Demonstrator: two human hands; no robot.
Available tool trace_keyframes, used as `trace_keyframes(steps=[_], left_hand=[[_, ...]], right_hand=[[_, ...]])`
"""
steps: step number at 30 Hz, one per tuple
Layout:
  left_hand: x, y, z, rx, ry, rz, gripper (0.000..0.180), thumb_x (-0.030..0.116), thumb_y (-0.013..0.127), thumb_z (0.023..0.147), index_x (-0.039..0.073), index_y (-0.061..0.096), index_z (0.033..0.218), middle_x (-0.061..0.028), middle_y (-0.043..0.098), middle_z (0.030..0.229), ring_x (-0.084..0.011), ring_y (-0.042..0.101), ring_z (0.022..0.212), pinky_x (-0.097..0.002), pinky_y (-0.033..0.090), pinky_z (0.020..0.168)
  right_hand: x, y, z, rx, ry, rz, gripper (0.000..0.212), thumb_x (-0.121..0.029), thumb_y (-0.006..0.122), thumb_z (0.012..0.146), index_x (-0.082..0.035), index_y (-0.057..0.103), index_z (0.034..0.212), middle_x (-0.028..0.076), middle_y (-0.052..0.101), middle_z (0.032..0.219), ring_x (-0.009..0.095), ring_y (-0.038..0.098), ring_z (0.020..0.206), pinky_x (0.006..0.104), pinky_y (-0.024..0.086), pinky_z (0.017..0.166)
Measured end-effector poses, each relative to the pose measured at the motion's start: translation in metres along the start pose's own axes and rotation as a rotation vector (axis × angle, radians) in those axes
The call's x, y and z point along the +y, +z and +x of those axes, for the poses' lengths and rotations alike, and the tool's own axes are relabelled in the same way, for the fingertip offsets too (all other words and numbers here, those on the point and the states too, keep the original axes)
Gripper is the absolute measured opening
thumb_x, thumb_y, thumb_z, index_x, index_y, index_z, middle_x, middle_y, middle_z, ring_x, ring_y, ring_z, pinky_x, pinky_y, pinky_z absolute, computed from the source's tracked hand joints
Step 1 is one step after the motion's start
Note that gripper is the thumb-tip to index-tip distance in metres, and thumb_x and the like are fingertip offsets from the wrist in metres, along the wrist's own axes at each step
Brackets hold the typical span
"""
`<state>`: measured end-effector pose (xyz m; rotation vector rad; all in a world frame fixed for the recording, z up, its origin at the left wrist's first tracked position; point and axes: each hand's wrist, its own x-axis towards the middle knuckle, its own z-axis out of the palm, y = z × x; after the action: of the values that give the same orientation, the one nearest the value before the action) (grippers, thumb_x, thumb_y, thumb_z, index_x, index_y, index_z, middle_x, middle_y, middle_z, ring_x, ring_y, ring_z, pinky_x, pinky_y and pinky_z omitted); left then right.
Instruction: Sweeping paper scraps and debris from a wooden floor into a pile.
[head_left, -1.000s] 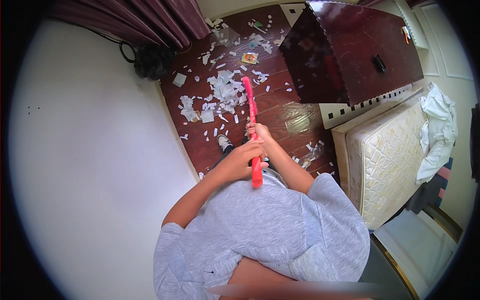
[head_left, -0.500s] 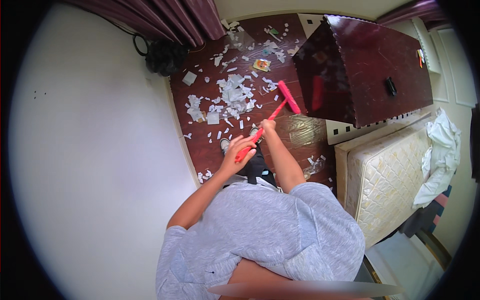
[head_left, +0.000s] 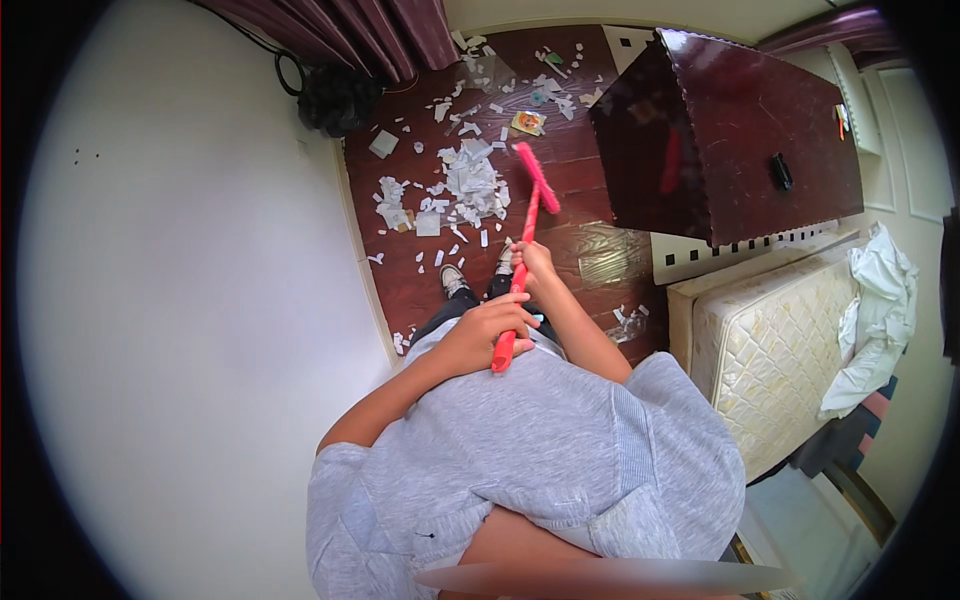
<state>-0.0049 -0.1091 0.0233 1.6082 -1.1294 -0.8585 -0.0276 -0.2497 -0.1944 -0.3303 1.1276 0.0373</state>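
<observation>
A red broom (head_left: 528, 218) with a pink head slants away from my body, its head on or just over the dark red floor. Around the upper end of its handle my left hand (head_left: 497, 333) is closed, close to my waist. My right hand (head_left: 532, 262) grips the handle farther down. Left of the broom head lies a heap of torn white paper scraps (head_left: 468, 180). A yellow packet (head_left: 528, 122) with an orange picture rests just beyond the head.
A dark red wooden cabinet (head_left: 770, 130) stands at the right. Nearer are a quilted mattress (head_left: 765, 350) and white cloth (head_left: 880, 300). A black bag (head_left: 338, 100) sits by the purple curtain (head_left: 385, 35). A white wall (head_left: 200, 300) bounds the left side. Clear plastic (head_left: 628, 325) lies near the mattress.
The broom head has swung left toward the paper heap, and the handle's upper end has come closer to my body. Both hands have moved with it, still holding the handle.
</observation>
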Motion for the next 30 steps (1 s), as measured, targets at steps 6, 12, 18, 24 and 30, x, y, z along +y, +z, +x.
trace_keyframes(steps=[6,12,18,24,30], left_hand=[[-0.023,0.011,0.0,-0.06,-0.016,-0.21,0.013,0.009,0.061,0.074,0.004,0.055,0.084,-0.0084,0.058,0.099,-0.0273,0.046,0.111,-0.0357,0.037,0.09],[-0.062,0.025,-0.015,-0.207,-0.109,-0.357,0.017,0.016,0.057,0.079,0.003,0.055,0.089,-0.0106,0.058,0.093,-0.0209,0.054,0.09,-0.0316,0.041,0.08],[-0.087,0.013,-0.056,-0.356,-0.047,-0.343,0.013,0.015,0.057,0.079,0.003,0.055,0.081,-0.007,0.056,0.085,-0.0176,0.054,0.081,-0.0289,0.041,0.075],[-0.079,-0.048,-0.112,-0.137,-0.087,-0.29,0.017,0.013,0.058,0.079,0.003,0.047,0.071,-0.0067,0.055,0.078,-0.0152,0.052,0.074,-0.0281,0.041,0.069],[-0.049,-0.118,-0.153,0.174,-0.202,-0.186,0.019,0.015,0.06,0.078,0.003,0.047,0.072,-0.0039,0.054,0.075,-0.0149,0.05,0.067,-0.0265,0.041,0.065]], right_hand=[[0.002,-0.065,0.002,0.22,-0.01,0.259,0.006,0.003,0.041,0.08,-0.002,0.039,0.084,0.007,0.046,0.067,0.009,0.04,0.044,0.0205,0.037,0.036],[0.056,-0.165,0.049,0.233,0.155,0.412,0.005,0.003,0.035,0.083,0.001,0.035,0.088,0.012,0.048,0.076,0.019,0.054,0.058,0.026,0.052,0.054],[0.125,-0.158,0.063,0.407,0.017,0.235,0.01,0.003,0.031,0.08,-0.002,0.038,0.084,0.009,0.05,0.068,0.018,0.056,0.06,0.026,0.049,0.048],[0.148,-0.072,0.091,0.341,-0.064,0.063,0.017,0.005,0.033,0.076,-0.005,0.035,0.09,0.011,0.051,0.069,0.015,0.052,0.057,0.0254,0.046,0.042],[0.172,0.046,0.084,0.175,0.074,-0.049,0.012,0.004,0.034,0.076,-0.002,0.036,0.086,0.011,0.05,0.067,0.015,0.05,0.052,0.0247,0.044,0.042]])
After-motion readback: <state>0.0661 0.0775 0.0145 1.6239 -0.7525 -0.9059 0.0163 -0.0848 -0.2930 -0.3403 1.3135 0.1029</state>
